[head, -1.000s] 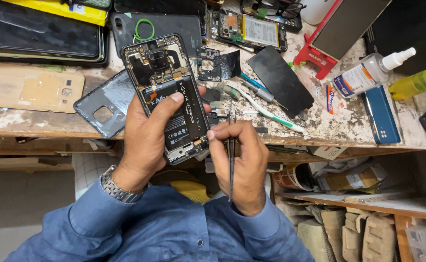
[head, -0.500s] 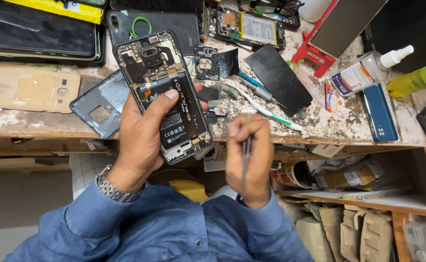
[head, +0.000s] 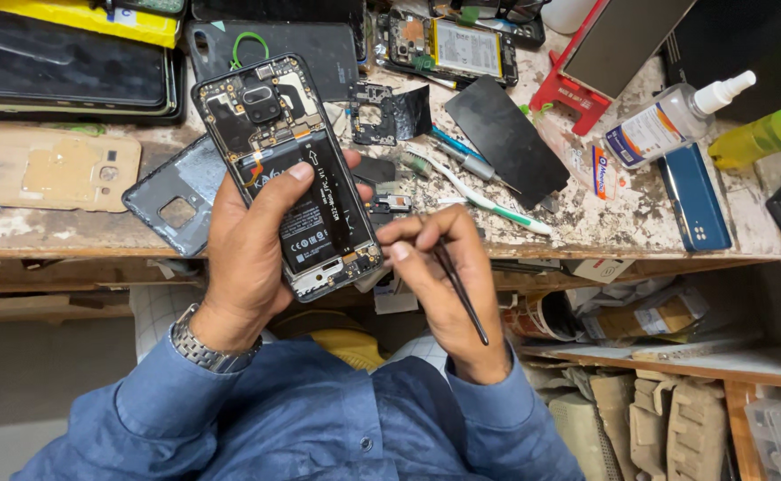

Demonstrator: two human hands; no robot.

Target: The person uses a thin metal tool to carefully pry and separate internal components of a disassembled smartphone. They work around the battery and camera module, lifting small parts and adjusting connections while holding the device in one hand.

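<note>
Centre frame, left hand [head: 248, 258] wraps the opened phone [head: 297, 178], thumb over its battery; right hand [head: 448, 285] pinches thin tweezers [head: 457, 289] at its lower edge. I reckon a slip could gouge the board or puncture the battery.

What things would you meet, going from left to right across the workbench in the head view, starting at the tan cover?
tan cover → grey back cover → opened phone in the left hand → right hand with a thin dark tool → black panel → spray bottle → blue phone
</note>
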